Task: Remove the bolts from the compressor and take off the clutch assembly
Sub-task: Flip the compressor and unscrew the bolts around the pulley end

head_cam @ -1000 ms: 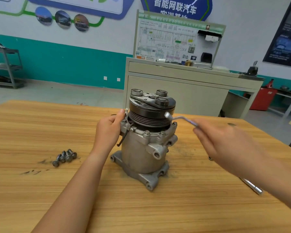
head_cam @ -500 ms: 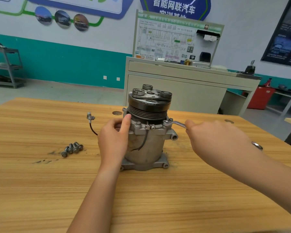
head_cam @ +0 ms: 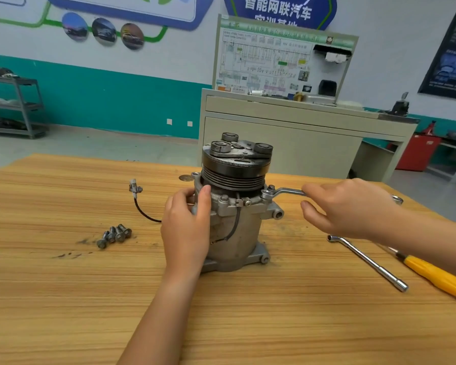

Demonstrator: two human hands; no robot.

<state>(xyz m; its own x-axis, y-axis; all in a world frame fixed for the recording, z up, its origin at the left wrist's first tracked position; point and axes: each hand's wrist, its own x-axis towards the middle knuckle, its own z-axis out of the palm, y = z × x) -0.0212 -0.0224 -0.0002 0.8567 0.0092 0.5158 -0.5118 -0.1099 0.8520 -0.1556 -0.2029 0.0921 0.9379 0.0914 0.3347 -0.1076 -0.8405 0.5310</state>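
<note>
Four loose bolts (head_cam: 115,235) lie together on the wooden surface (head_cam: 63,299), left of the work. Just behind them a plug (head_cam: 134,188) stands on a black wire that leads toward the compressor (head_cam: 234,233). My left grip (head_cam: 186,227) is wrapped round the compressor's upper body, thumb up against the flange below the pulley. The compressor stands upright mid-surface, with the clutch assembly (head_cam: 236,164) on top. A wrench (head_cam: 284,192) has its ring end on the flange at the right, handle pointing right. My right grip (head_cam: 350,209) holds that handle, fingers curled over it. An extension bar (head_cam: 369,263) and a yellow-handled screwdriver (head_cam: 435,276) lie at the far right.
</note>
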